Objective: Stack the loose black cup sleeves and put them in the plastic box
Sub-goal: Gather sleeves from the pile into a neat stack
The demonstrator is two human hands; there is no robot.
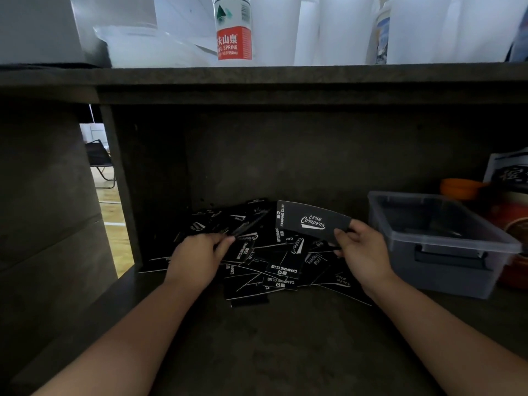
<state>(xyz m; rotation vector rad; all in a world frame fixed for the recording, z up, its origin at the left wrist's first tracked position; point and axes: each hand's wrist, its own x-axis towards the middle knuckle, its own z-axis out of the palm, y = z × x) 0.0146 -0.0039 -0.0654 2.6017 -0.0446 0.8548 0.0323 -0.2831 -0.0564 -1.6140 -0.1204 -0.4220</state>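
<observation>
water bottle (233,30): cap and neck cut off by the top edge.
plastic box (440,244): contents a dim dark shape, not identifiable through the walls.
pile of sleeves (274,261): lower sleeves buried; left part covered by the left hand (197,258).
orange item (460,188): mostly hidden behind the box.
printed package (511,172): cut off by the right edge.
arms: cropped at the bottom edge.

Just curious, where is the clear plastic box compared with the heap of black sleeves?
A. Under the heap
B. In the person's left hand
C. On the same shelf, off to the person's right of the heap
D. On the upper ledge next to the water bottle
C: the plastic box stands on the shelf to the right of the heap of sleeves, beyond the right hand holding one sleeve.
</observation>
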